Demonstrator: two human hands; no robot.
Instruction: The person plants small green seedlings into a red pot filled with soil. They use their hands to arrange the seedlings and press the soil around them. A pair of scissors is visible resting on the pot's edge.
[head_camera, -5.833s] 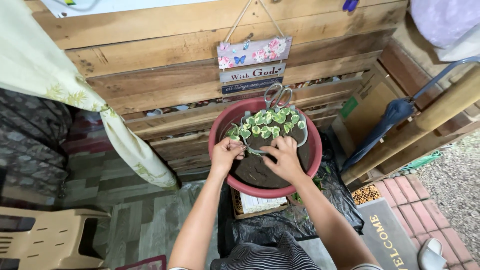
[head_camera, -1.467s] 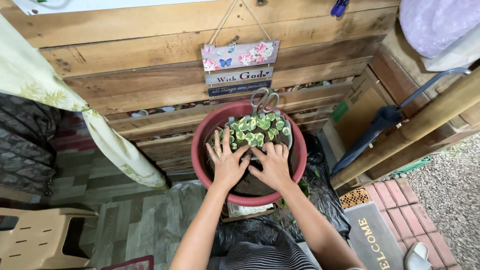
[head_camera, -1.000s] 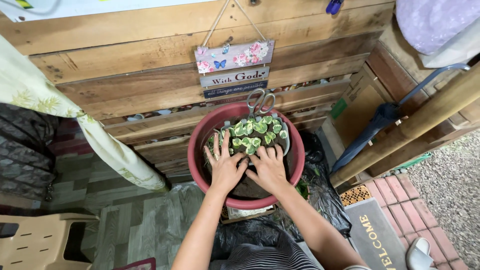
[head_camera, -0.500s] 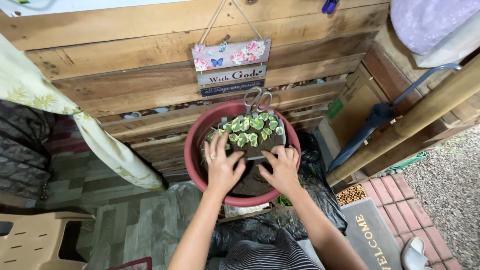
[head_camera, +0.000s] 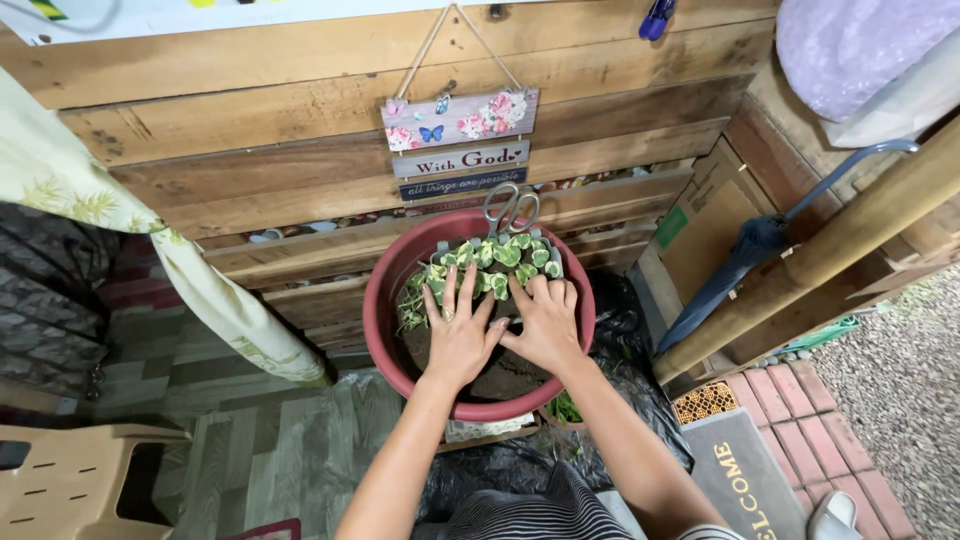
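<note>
The soil (head_camera: 505, 375) beneath both palms is largely covered by the hands, so its surface there cannot be made out, and the near wall of the red pot (head_camera: 385, 300) is partly hidden behind the forearms. A small green sprig (head_camera: 565, 408) at about 5 o'clock of the pot is half concealed by the right forearm, and a pale tray or card (head_camera: 480, 430) below the pot is seen only as a thin strip. At the upper right a lilac bundle (head_camera: 850, 45) is cut off by the frame edge, as is a beige plastic chair (head_camera: 70, 480) at the lower left. The left hand (head_camera: 460, 335) is laid flat with fingers spread, pressed onto the soil at the pot's centre, its fingertips reaching the leaves; nothing is gripped. The right hand (head_camera: 545, 325) is likewise laid open and flat, just beside the left, thumbs nearly touching, palm on the soil and fingers against the plant. Inside the pot, dark soil fills the lower part, and a cluster of green-and-white variegated plant (head_camera: 500, 260) is seated toward 12 o'clock. A pair of scissors (head_camera: 510, 210) is rested on the rim at 12 o'clock, handles leaning on the wooden pallet wall (head_camera: 250, 130). A decorated hanging sign (head_camera: 460, 140) is hung above. A folded blue umbrella (head_camera: 740, 260) is propped at 3 o'clock, and a doormat (head_camera: 750, 480) lies at 4 o'clock.
</note>
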